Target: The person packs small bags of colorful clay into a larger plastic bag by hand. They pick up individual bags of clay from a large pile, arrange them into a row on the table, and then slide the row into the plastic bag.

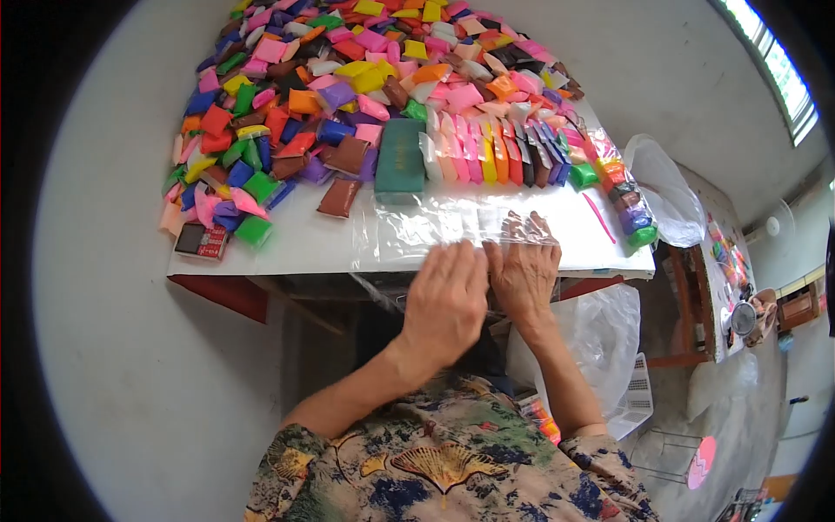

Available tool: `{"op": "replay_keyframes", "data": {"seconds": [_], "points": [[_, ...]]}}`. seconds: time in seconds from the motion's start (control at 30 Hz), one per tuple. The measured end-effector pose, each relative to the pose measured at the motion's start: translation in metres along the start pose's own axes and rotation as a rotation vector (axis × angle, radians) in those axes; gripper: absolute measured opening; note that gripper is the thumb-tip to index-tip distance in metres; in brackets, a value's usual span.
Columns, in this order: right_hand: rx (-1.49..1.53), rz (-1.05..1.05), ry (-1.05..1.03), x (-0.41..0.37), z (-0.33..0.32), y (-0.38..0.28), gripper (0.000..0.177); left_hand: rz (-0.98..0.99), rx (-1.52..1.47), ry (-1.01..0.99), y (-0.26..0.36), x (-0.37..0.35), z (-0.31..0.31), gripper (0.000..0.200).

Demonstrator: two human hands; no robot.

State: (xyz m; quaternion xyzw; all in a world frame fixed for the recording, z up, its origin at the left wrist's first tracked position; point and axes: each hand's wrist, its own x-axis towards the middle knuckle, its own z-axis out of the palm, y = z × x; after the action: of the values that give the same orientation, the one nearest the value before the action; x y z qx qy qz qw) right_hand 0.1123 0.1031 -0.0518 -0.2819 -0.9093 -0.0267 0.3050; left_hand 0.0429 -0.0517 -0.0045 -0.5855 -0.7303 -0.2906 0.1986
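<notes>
hands 2: left hand, right hand | on clear bag 1

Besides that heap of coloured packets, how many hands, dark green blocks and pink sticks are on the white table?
Hands (left hand, right hand): 2
Dark green block: 1
Pink stick: 1
Total: 4

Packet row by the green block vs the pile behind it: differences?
The row is lined up, packets side by side; the pile is a loose heap, packets lying every way. The row is one narrow band; the pile covers most of the far table. The row borders the clear film; the pile lies farther from it. Both are small coloured packets on the white table.
</notes>
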Motion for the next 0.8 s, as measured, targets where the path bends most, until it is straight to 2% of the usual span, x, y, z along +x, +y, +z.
{"op": "replay_keyframes", "data": {"seconds": [0.07, 0.17, 0.3, 0.43, 0.53, 0.63, 0.73, 0.8], "points": [[0.009, 0.015, 0.015, 0.0, -0.004, -0.003, 0.058, -0.099, 0.244, -0.063, -0.008, 0.007, 0.017, 0.04], [-0.001, 0.025, 0.011, 0.0, -0.004, -0.003, 0.058, -0.16, 0.313, -0.116, -0.003, 0.004, 0.022, 0.044], [0.012, 0.037, 0.005, -0.003, -0.006, -0.003, 0.059, -0.364, 0.301, -0.077, 0.004, -0.011, 0.015, 0.053], [-0.022, 0.027, 0.005, -0.005, -0.004, -0.007, 0.06, -0.301, 0.301, -0.091, -0.003, -0.016, 0.008, 0.059], [-0.05, 0.023, -0.007, -0.005, -0.003, -0.011, 0.059, -0.332, 0.289, -0.147, -0.011, -0.005, 0.01, 0.057], [-0.034, -0.013, 0.003, -0.004, 0.0, -0.007, 0.059, -0.352, 0.402, -0.103, -0.02, 0.001, 0.015, 0.053], [0.006, 0.036, -0.057, -0.003, -0.007, -0.002, 0.06, -0.488, 0.416, -0.11, -0.035, -0.001, 0.013, 0.051], [0.019, 0.04, -0.042, -0.005, -0.007, 0.001, 0.06, -0.478, 0.334, -0.08, -0.05, -0.013, 0.018, 0.051]]}}
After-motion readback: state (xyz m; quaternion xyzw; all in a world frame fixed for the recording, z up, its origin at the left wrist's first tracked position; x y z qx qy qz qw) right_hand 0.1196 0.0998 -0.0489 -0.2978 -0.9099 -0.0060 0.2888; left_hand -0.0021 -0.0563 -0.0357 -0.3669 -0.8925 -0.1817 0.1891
